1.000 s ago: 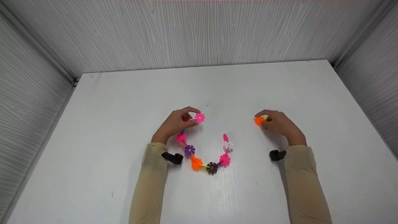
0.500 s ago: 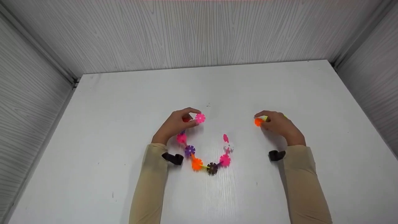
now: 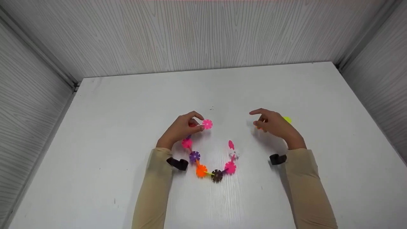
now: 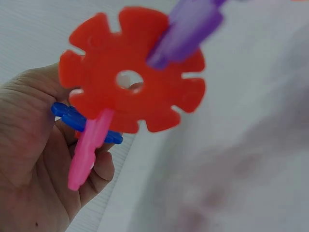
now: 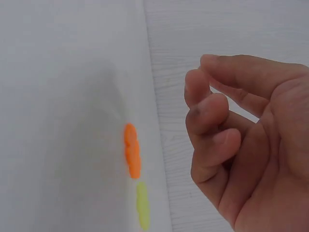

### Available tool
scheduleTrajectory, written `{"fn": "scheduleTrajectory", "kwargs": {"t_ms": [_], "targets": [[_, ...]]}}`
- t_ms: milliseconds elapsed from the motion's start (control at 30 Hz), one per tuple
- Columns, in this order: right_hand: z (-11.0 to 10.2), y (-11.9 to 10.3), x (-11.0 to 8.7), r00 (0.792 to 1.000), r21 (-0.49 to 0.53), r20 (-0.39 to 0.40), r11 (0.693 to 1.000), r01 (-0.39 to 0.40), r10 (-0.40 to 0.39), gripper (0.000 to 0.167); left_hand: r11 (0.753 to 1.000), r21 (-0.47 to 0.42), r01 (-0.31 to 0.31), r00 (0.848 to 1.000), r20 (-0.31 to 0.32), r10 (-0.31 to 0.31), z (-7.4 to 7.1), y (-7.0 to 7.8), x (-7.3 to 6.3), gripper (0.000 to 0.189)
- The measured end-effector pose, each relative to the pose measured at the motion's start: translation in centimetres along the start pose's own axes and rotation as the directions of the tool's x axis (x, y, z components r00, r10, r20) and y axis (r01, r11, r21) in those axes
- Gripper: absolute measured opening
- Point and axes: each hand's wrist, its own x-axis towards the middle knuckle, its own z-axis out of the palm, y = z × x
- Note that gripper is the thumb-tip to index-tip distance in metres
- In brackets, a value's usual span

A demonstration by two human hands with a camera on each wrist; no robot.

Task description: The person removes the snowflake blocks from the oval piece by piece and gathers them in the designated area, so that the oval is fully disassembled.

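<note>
A curved chain of snowflake discs (image 3: 201,170) lies on the white table (image 3: 105,133), with pink, purple, orange, brown and white pieces. My left hand (image 3: 198,122) pinches the chain's left end, beside a pink disc (image 3: 207,124). In the left wrist view the fingers hold a red disc (image 4: 130,92) joined to a purple piece (image 4: 186,29), a pink piece (image 4: 87,150) and a blue piece (image 4: 72,118). My right hand (image 3: 259,119) hovers with loosely curled fingers and holds nothing. An orange disc (image 5: 132,157) and a yellow-green disc (image 5: 142,204) lie on the table under it.
Grey wood-grain walls (image 3: 203,35) close the table in at the back and on both sides. The chain's free right end, a pink disc (image 3: 231,144), stands between the two hands. A dark strap (image 3: 277,159) sits on each wrist.
My right hand has let go of the orange disc, lifted and shifted left. The orange and yellow-green discs stay on the table. My left hand nudged the pink disc slightly right.
</note>
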Motion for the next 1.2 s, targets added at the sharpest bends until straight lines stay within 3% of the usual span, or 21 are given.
{"fn": "scheduleTrajectory", "kwargs": {"t_ms": [733,1200], "targets": [[4.5,-4.9,0.8,0.985,0.013,0.105,0.990,0.137,-0.138,0.055,0.995,0.064,-0.076,0.997,0.022,0.075,1.9,2.4,0.7,0.018],[5.7,-5.5,0.7,0.979,-0.009,0.137,0.988,0.152,-0.150,0.058,0.984,0.069,-0.162,0.986,0.039,0.160,2.4,2.9,0.7,0.011]]}}
